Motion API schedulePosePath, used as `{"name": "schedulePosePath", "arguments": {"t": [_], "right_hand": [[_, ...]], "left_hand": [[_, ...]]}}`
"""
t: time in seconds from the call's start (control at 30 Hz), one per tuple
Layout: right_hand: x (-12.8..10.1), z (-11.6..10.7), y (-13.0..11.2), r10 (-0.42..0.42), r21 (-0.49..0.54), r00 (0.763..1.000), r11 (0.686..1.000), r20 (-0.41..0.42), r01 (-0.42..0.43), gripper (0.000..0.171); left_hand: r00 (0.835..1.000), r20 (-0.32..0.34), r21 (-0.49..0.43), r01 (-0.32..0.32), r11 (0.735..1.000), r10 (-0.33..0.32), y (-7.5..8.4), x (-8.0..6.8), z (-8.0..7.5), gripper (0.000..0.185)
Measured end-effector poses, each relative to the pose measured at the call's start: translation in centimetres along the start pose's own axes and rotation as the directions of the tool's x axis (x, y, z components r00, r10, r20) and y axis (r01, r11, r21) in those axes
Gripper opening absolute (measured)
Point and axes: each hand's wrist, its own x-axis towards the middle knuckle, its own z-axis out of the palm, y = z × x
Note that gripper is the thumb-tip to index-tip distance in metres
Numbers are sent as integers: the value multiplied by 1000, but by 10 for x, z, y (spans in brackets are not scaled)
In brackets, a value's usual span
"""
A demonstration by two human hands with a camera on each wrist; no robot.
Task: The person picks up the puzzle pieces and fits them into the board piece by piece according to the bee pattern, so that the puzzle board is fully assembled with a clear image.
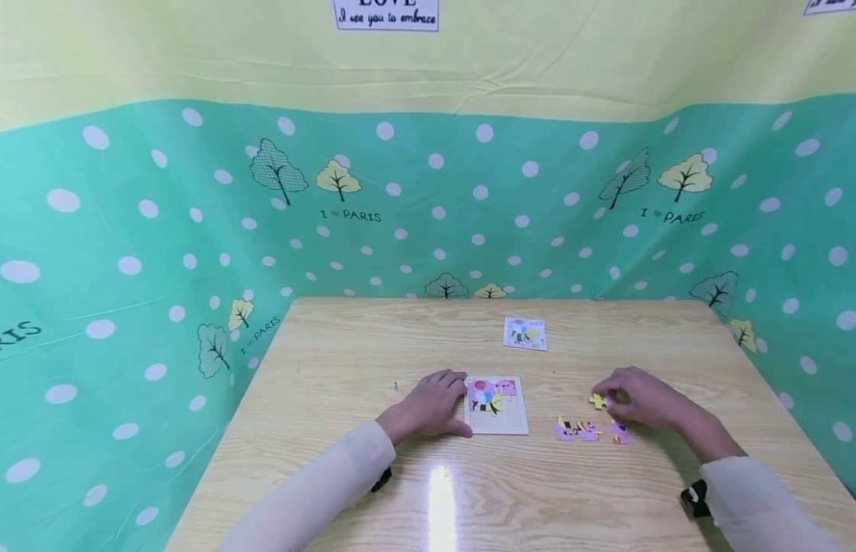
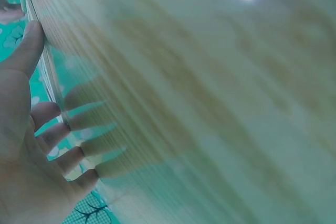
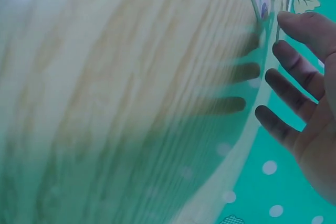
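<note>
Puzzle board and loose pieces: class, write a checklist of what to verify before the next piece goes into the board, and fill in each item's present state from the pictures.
1. Puzzle board steadied: ok, left hand rests at its left edge.
2. Piece in hand: ok, right hand pinches the yellow piece at the fingertips.
3. Free space in the board: ok, its lower part looks bare while pieces fill the top.
4. Reference card visible: ok, it lies uncovered beyond the board.
5. Remaining loose pieces within reach: ok, they lie just right of the board.
6. Orientation of the yellow piece: cannot tell, too small to see.
</note>
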Motion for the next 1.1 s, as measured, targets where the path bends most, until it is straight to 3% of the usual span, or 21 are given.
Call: {"name": "schedulePosePath", "arguments": {"t": [0.37,0.63,1.1], "right_hand": [[11,-3,-10,-29,32,999,999,-14,30,33],[23,-2,-21,-107,11,994,994,-34,108,33],[41,5,-45,-128,60,991,990,-29,129,33]], "left_hand": [[1000,2,-2,0,1000,0,1,-1,-3,80],[1000,-1,-6,1,1000,-1,1,-1,-2,82],[1000,-18,2,-10,1000,10,3,-2,-4,80]]}}
